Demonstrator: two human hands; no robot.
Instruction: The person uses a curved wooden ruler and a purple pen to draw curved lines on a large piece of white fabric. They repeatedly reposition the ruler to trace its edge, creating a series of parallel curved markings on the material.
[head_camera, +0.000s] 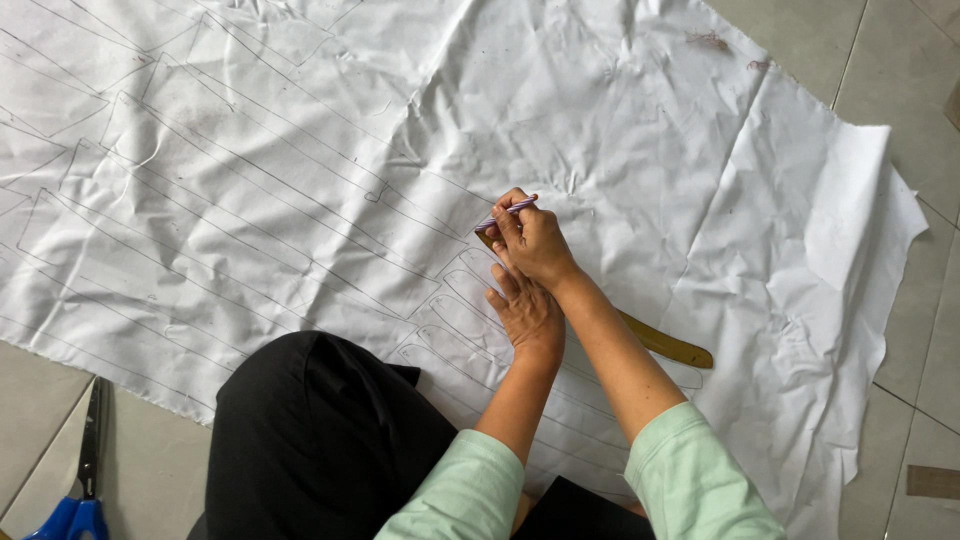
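Observation:
A large creased white cloth (640, 120) lies spread on a tiled floor, with several long pencilled pattern outlines (250, 210) drawn over its left half. My right hand (535, 240) grips a purple striped pencil (508, 211) with its tip at the cloth. My left hand (525, 312) lies flat, fingers apart, pressing down on a long curved wooden ruler (668, 345) that runs under both hands toward the right. My forearms in pale green sleeves cross just above my knee in black trousers (320, 440).
Blue-handled scissors (82, 480) lie on the grey floor tiles at the lower left, beside the cloth's edge. Some reddish thread scraps (710, 40) sit on the cloth near its top right. Bare tiles (900, 60) border the cloth on the right.

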